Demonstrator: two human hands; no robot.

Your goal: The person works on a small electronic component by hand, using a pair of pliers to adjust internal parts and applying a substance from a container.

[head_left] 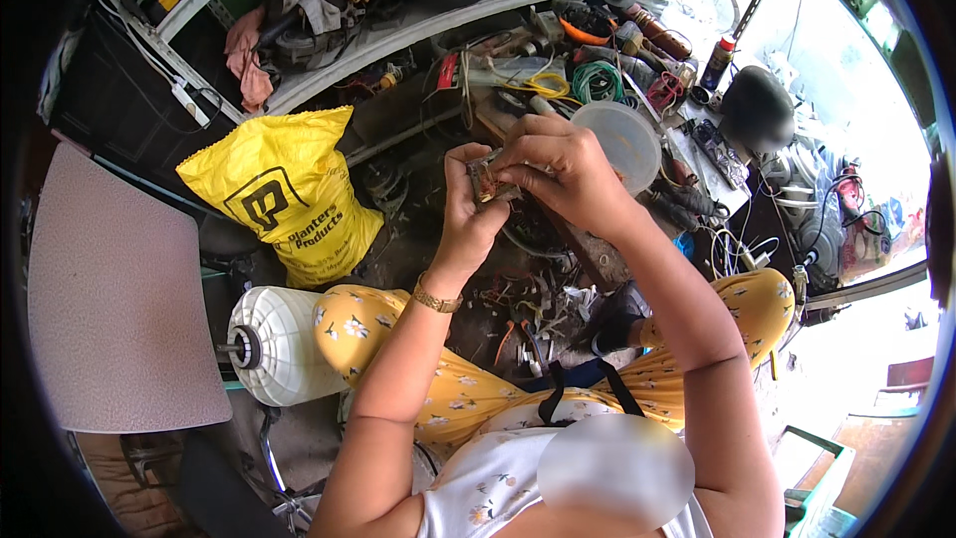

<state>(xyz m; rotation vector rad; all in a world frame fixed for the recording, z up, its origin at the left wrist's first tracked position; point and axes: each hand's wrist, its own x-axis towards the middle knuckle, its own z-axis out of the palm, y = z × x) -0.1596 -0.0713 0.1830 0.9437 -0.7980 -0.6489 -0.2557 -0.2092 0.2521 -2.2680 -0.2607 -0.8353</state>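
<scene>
My left hand (466,207) is closed around a small boxy part (485,180) with a dull metallic look and copper-coloured bits inside. It is held up in front of me, over the cluttered floor. Fingers of my right hand (554,161) are pinched together at the part's right edge, touching or nearly touching it. Whether they hold a separate small piece cannot be made out. Just beyond my right hand is a round translucent plastic container (622,139). Pliers with orange handles (522,342) lie on the floor between my legs.
A yellow sack (289,201) stands at left, near a white ribbed drum (284,347) beside my knee. Shelving (438,32) runs across the back. Tools, coiled green wire (597,82) and a red-capped spray can (718,63) crowd the far right. Scraps (558,311) litter the floor.
</scene>
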